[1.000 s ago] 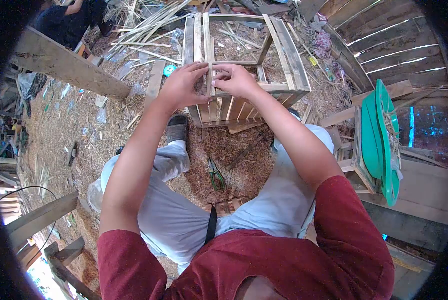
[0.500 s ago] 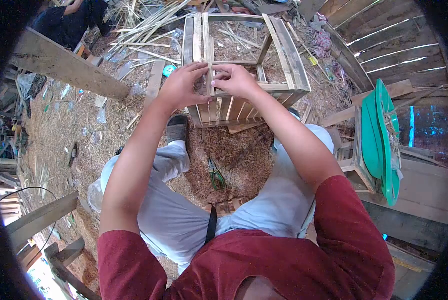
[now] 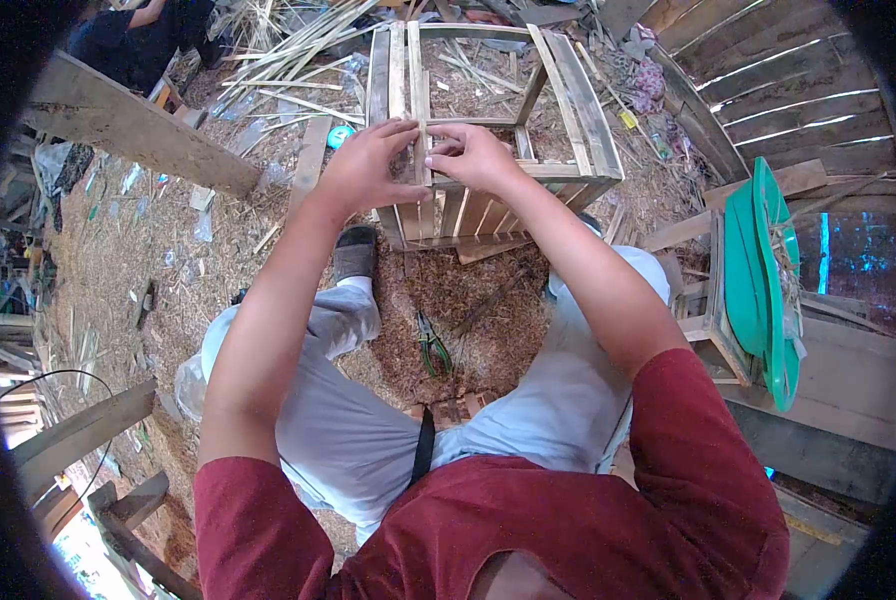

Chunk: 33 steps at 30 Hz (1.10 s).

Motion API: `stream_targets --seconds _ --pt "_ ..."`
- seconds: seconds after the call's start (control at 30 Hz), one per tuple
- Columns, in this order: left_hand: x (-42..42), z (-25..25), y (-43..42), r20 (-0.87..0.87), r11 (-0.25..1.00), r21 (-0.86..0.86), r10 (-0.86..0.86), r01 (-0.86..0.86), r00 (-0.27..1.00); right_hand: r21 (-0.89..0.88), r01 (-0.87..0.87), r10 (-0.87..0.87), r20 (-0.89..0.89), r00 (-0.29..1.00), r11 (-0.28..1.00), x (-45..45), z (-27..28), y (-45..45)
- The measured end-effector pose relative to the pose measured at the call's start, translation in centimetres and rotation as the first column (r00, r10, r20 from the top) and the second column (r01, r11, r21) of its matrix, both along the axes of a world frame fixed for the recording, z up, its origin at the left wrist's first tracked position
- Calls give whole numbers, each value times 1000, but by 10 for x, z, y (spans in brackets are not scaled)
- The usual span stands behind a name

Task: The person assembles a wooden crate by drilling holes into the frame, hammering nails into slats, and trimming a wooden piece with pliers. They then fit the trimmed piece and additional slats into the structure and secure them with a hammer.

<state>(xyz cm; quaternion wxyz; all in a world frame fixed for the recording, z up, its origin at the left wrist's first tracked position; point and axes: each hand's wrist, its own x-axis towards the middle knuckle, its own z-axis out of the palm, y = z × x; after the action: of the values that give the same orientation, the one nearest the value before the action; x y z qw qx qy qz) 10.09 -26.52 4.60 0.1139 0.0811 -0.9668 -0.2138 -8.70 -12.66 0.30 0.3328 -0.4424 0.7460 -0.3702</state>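
Observation:
A slatted wooden crate point(image 3: 593, 110) stands on the ground in front of my knees, its top partly covered by lengthwise slats. Both hands are at the near end of a narrow wooden slat point(image 3: 415, 75) on the crate's left half. From the left, my left hand point(image 3: 371, 168) spans the slat end, fingers on top and thumb at the near edge. My right hand point(image 3: 476, 160) pinches the same slat from the right with thumb and bent fingers. The fingertips partly hide the slat's end. Green-handled pliers point(image 3: 432, 350) lie on the sawdust between my feet.
A green plastic seat or basin-like piece point(image 3: 763, 285) rests on a wooden frame at right. Thin wood strips point(image 3: 298, 50) are heaped beyond the crate. A thick beam point(image 3: 133, 120) crosses the upper left, near a person in dark clothing point(image 3: 143, 40). A tape roll point(image 3: 340, 136) lies left of the crate.
Both hands keep their place at the slat's near end, with only a slight shift of the fingers. The crate appears slightly shifted in view.

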Motion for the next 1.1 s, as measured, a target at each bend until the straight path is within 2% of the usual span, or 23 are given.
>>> stream_targets --seconds 0.13,0.33,0.47,0.63,0.73,0.77,0.8,0.87,0.97,1.1 --pt "-1 5 4 28 1000 0 12 -12 1000 51 7 -4 -74 997 999 2 6 3" --pt "0 5 5 10 1000 -13 2 -2 1000 62 -4 10 -91 996 998 2 5 2" --pt "0 7 6 21 1000 11 9 -9 1000 -41 -19 15 -101 995 999 5 3 3" --pt "-1 14 13 91 988 -140 80 -67 993 -32 -3 -1 -149 989 999 6 15 10" --pt "-1 19 17 115 983 -163 100 -80 988 -38 24 -28 -106 994 999 4 16 12" --pt "-2 19 17 121 983 -165 98 -78 988 -88 23 -36 -153 988 996 2 15 13" --pt "-1 20 17 119 988 -138 91 -75 989 -44 55 -57 -50 997 998 3 19 16" --pt "-1 19 16 113 994 -87 80 -70 990 -159 94 -94 10 996 983 5 25 24" --pt "-3 10 12 64 994 -75 86 -81 994 -253 110 -110 15 994 961 -6 6 28" --pt "-2 6 11 40 995 -67 76 -73 996 -319 113 -166 -144 976 941 -4 9 48"
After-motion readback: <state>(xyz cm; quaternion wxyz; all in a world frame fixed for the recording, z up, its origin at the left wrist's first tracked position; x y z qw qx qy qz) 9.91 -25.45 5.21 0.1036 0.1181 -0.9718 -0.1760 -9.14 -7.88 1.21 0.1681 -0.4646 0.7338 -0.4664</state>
